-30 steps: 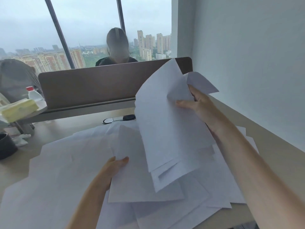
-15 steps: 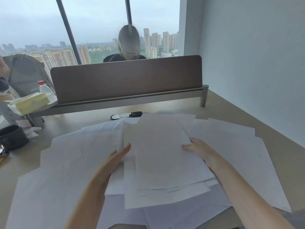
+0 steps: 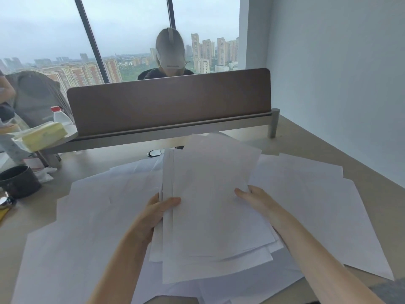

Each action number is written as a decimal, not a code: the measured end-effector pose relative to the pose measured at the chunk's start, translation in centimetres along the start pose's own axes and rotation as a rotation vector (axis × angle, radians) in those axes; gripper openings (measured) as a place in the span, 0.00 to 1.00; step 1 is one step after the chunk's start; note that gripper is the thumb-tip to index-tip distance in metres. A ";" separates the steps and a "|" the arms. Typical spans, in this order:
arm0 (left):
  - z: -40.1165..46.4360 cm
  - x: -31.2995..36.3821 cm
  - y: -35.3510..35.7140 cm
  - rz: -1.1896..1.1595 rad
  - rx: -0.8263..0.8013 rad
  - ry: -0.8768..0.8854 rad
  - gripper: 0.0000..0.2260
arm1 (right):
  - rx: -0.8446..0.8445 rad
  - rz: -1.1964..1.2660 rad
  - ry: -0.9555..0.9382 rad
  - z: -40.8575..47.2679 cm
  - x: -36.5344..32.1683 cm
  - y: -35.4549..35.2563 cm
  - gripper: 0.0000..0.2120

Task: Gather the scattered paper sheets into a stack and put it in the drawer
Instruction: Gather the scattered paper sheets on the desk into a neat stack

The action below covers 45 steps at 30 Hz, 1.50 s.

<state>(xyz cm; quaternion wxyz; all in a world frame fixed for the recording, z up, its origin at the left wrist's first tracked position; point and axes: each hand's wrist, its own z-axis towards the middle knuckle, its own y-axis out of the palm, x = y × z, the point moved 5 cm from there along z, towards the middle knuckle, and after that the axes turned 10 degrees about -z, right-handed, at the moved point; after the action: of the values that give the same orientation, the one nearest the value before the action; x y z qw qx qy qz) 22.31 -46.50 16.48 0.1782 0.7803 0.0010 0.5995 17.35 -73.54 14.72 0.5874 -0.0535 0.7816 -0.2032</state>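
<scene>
Head view, only 1 camera. Task looks partway done, early-to-middle by my read. A partial stack (image 3: 210,205) of sheets is gathered and held above the desk (image 3: 328,145), far end tilted up toward the divider panel (image 3: 168,106). Edges are not squared; the lower sheets fan out at the near end. Many loose sheets (image 3: 92,216) lie spread on the desk to the left, under the stack, and more loose sheets on the right (image 3: 317,205). No drawer visible in frame, so stowing is not yet done. Left to do: collect the rest, square up, put away.

Left hand (image 3: 157,212) grips the stack's left edge: thumb on top of the sheets, other fingers hidden under the paper, so it reads as a pinch on that edge. Forearm comes up from bottom centre-left.

Right hand (image 3: 256,197) is at the stack's right edge, thumb pointing in along the top sheet. Its other fingers are hidden behind the paper, so I cannot tell their spread. It appears to clamp that edge. Forearm enters from bottom right.

Background: a person in a cap behind the divider, a bottle (image 3: 60,116) and a dark cup (image 3: 18,181) at left.
</scene>
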 end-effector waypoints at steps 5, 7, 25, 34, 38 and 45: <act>-0.6 1.1 0.9 -0.011 -0.038 0.054 0.07 | -0.046 0.236 -0.104 -1.2 -0.9 -0.6 0.16; -0.7 1.5 1.3 0.010 -0.066 0.082 0.09 | 0.007 0.234 -0.149 -1.4 -1.3 -0.9 0.19; -3.2 7.6 2.6 -0.029 0.008 0.525 0.16 | 0.333 0.224 -0.486 -5.3 -8.7 -4.3 0.10; -4.0 8.0 2.3 -0.030 -0.029 0.515 0.20 | 0.370 0.464 -0.630 -6.6 -11.8 -5.9 0.17; -4.2 8.0 2.4 -0.017 -0.051 0.507 0.19 | 0.342 0.437 -0.647 -6.8 -12.5 -5.6 0.18; -4.1 7.8 2.7 -0.055 -0.047 0.501 0.16 | 0.160 0.362 -0.686 -6.4 -12.6 -4.1 0.15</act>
<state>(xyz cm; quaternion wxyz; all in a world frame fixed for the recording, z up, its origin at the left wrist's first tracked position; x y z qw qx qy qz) 20.15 -46.18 25.40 0.2069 0.6028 0.0524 0.7689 14.55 -71.52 29.06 0.8432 0.0664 0.5183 -0.1266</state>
